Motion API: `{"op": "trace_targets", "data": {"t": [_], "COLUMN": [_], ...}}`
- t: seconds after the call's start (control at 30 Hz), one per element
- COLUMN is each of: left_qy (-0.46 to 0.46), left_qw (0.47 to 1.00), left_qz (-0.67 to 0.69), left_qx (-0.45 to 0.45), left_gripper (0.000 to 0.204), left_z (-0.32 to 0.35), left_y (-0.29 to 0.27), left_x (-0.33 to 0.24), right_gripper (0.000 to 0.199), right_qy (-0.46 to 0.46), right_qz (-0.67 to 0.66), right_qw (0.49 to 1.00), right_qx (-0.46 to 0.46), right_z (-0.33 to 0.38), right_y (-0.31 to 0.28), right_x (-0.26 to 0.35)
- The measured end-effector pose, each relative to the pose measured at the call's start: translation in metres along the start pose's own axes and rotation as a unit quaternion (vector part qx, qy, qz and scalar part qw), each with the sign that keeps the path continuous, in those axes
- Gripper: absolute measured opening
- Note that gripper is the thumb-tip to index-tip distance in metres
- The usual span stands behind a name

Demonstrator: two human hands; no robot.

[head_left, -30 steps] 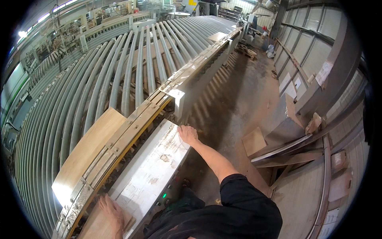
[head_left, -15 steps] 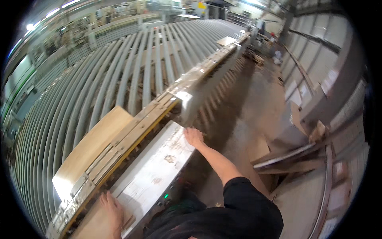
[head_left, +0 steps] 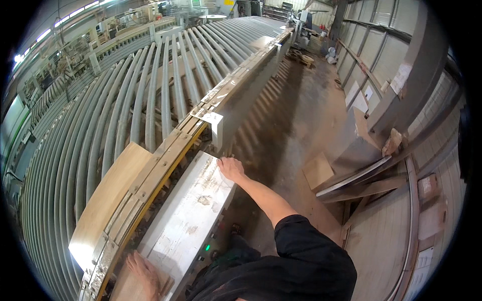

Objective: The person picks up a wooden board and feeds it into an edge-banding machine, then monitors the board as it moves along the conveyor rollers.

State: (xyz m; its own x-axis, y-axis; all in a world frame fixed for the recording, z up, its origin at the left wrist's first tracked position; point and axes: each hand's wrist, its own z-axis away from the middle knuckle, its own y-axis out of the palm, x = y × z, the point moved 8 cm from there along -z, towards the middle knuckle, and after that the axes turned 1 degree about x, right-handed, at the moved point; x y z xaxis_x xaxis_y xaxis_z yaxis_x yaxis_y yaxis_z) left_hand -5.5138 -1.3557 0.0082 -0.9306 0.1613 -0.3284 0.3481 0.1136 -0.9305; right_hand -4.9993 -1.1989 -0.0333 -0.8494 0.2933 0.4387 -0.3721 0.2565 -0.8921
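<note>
A long white metal cover [head_left: 185,213], scuffed and stained on top, runs along the near side of a roller conveyor. My right hand [head_left: 232,169] rests on its far right corner, with the fingers laid over the edge. At the cover's near end, my left hand [head_left: 143,275] lies with fingers stretched out on a light wooden board [head_left: 122,288]. Part of that board is hidden by the hand and wrist. Neither hand has lifted anything. A small green light [head_left: 207,247] glows on the side of the cover, close to my body.
Metal rollers [head_left: 165,95] fill the left, bordered by a rail [head_left: 145,188] with a yellow strip. A wooden panel [head_left: 113,198] lies on the rollers against this rail. A white bracket [head_left: 213,123] stands beyond the cover. To the right are a grey pillar base [head_left: 351,140] and a cardboard piece [head_left: 318,170].
My view has turned slightly, so the surroundings sit differently and look sharper. Both hands keep their places, the right on the cover's corner and the left on the board.
</note>
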Motion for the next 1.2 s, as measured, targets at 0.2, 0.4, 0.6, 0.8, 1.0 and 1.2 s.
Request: {"op": "trace_targets", "data": {"t": [0.2,0.4,0.6,0.8,1.0,1.2], "left_qy": [-0.011,-0.033,-0.041,-0.036,-0.062,-0.065], "left_qw": [1.0,0.999,0.999,0.999,0.997,0.996], "left_qz": [-0.012,0.017,-0.014,-0.014,-0.016,-0.004], "left_qx": [0.02,0.026,0.019,0.022,0.033,0.053], "left_gripper": [0.048,0.049,0.048,0.049,0.049,0.05], "left_z": [0.001,0.001,0.002,0.003,0.003,0.002], "left_y": [0.001,-0.004,0.008,0.011,0.008,0.004], "left_x": [0.001,-0.005,0.005,0.01,0.005,0.001], "right_gripper": [0.045,0.041,0.044,0.044,0.041,0.045], "right_qy": [-0.008,-0.034,-0.016,-0.02,-0.026,-0.008], "right_qz": [0.004,0.001,0.008,0.012,0.005,0.003], "right_qw": [1.0,0.999,1.0,1.0,1.0,1.0], "right_qx": [0.017,-0.024,0.001,0.004,-0.013,0.019], "right_z": [-0.001,-0.002,-0.002,-0.001,-0.003,-0.003], "right_y": [0.003,0.005,0.006,0.005,0.007,0.009], "right_x": [-0.001,-0.003,-0.004,-0.002,-0.005,-0.005]}}
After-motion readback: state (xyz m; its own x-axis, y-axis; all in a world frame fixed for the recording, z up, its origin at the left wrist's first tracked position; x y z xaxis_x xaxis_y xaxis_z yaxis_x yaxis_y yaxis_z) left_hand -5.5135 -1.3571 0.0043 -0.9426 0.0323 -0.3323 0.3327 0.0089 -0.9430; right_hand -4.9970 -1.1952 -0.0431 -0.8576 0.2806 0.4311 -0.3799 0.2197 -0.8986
